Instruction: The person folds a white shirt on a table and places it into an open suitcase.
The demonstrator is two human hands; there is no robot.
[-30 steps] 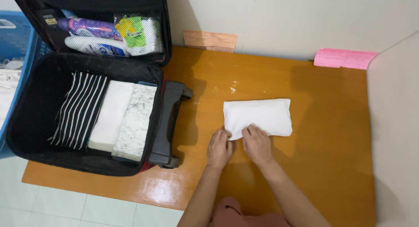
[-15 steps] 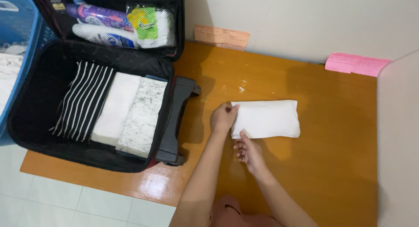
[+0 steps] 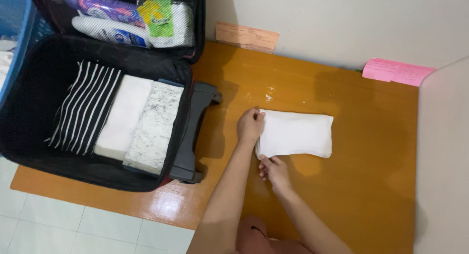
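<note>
Two bare hands work at a folded white cloth lying flat on a glossy orange-brown wooden table. At the cloth's nine o'clock end, the left hand pinches its upper corner, fingers curled. From about seven o'clock, the right hand grips the lower corner, thumb and fingers closed on the edge. At the table's nine o'clock sits an open black suitcase holding a striped garment, a white folded piece and a speckled one. Cream walls close in at twelve and three o'clock, bearing an orange note and a pink note. White floor tiles show at seven o'clock.
</note>
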